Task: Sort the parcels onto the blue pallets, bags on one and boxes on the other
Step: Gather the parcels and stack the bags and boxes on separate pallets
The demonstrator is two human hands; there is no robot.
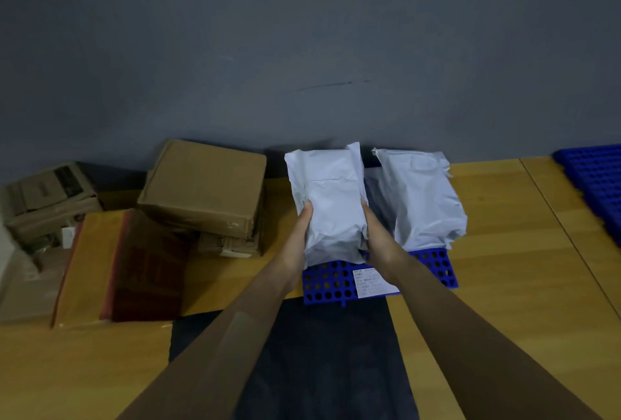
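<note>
Dark grey wall is seen behind a wooden surface, on which a blue pallet (331, 280) lies at the centre. Over its 9 o'clock half a white bag (331, 204) is gripped upright, clamped between the left hand (304, 221) and the right hand (374, 234). Close at 3 o'clock a second bag (423, 197) is stood. At 9 o'clock cardboard boxes (205, 187) are heaped off any pallet, and a second pallet (594, 184) is glimpsed at far 3 o'clock. If let go upright, the soft bag could be toppled onto its neighbour or slid off the near edge, where a label (373, 281) lies
</note>
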